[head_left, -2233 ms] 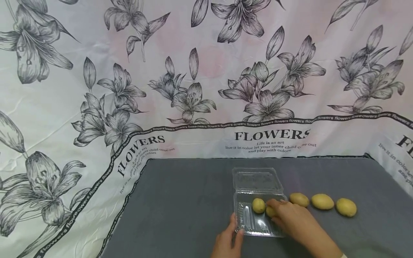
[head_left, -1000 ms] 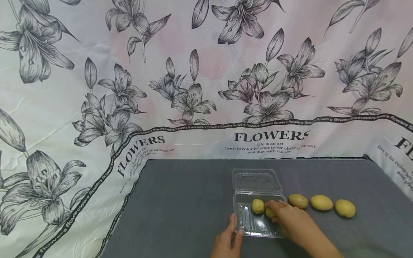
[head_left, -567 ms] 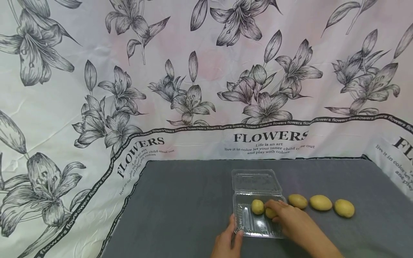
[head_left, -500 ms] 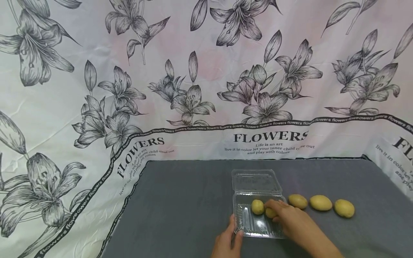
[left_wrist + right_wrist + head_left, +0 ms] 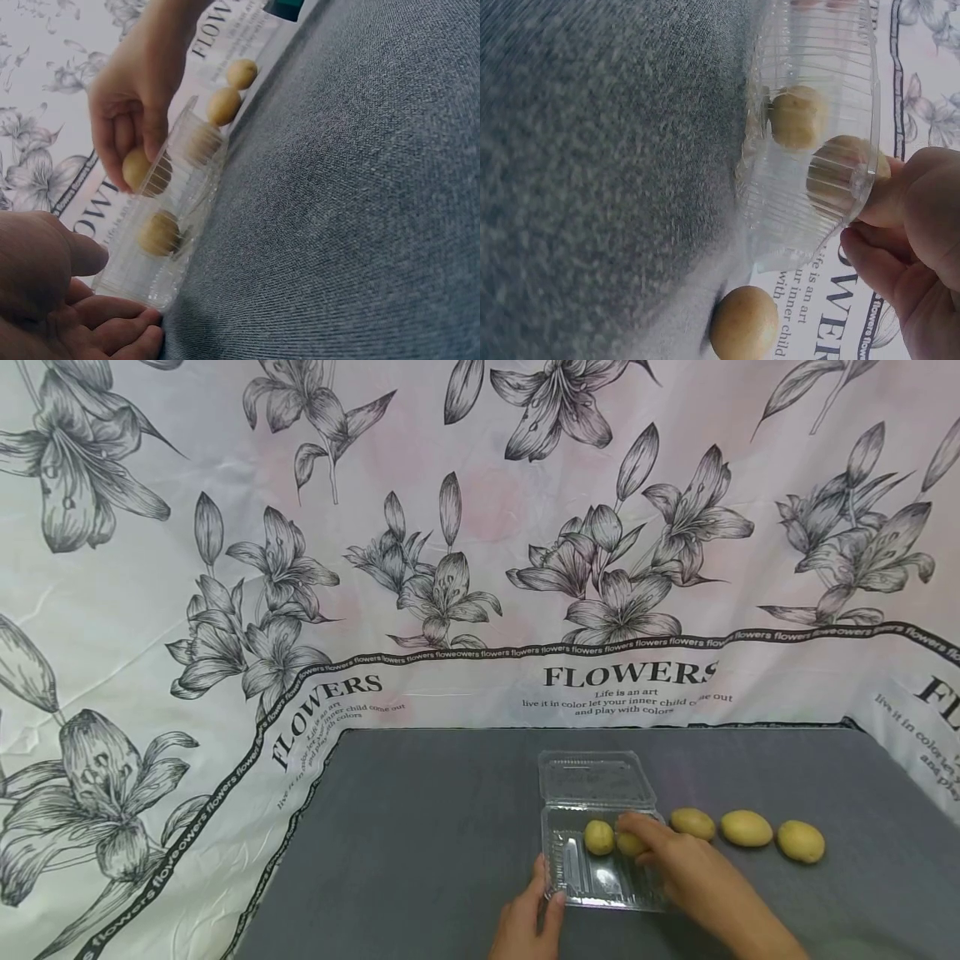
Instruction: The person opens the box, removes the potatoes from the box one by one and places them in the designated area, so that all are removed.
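An open clear plastic clamshell box (image 5: 558, 897) stands on the grey table, its lid (image 5: 596, 777) folded back. My left hand (image 5: 525, 922) holds its front left corner, thumb at the front and fingers along the left side. My right hand (image 5: 686, 864) reaches over the box's right side and pinches a yellow lemon (image 5: 136, 169) between thumb and fingers. That lemon sits near rim height in the left wrist view, partly behind the clear wall. A second lemon (image 5: 599, 837) lies in the box, just left of the pinched one.
To the right of the box, three more lemons lie in a row: a near one (image 5: 693, 824), a middle one (image 5: 746, 829) and a far one (image 5: 801, 842). A flower-print cloth (image 5: 450, 693) hangs behind and left of the grey table (image 5: 420, 827).
My right hand and its lemon have risen slightly within the box. The left hand stays at the box corner, and the other lemons lie where they were.
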Action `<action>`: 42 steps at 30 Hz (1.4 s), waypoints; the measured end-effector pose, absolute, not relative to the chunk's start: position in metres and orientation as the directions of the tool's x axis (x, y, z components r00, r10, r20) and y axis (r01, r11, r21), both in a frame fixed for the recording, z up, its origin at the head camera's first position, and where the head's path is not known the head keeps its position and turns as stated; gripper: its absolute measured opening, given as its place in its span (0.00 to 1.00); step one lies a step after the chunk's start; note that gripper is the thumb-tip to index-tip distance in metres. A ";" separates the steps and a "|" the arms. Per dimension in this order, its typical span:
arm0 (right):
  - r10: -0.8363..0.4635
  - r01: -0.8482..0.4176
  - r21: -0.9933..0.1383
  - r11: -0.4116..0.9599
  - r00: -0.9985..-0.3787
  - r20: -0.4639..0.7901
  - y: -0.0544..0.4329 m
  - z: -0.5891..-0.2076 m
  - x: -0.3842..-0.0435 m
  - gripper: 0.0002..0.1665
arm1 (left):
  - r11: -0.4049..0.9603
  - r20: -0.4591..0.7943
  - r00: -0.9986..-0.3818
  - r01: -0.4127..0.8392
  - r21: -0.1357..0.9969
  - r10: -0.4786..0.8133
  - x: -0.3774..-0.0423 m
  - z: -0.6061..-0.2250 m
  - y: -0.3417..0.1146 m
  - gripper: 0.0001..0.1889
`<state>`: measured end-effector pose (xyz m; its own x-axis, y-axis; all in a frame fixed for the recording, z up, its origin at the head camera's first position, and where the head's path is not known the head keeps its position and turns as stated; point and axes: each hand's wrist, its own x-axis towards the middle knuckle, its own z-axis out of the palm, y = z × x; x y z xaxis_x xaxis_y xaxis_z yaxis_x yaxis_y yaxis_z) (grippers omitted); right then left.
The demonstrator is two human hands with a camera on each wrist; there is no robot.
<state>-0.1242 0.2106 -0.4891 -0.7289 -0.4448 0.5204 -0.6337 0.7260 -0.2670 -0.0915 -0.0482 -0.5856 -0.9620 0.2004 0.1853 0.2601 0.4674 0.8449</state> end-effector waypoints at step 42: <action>-0.330 -0.554 -0.208 0.806 -0.713 0.618 0.247 -0.484 -0.118 0.37 | 0.447 0.195 -0.957 0.274 0.851 0.216 -0.088 -0.568 -0.049 0.33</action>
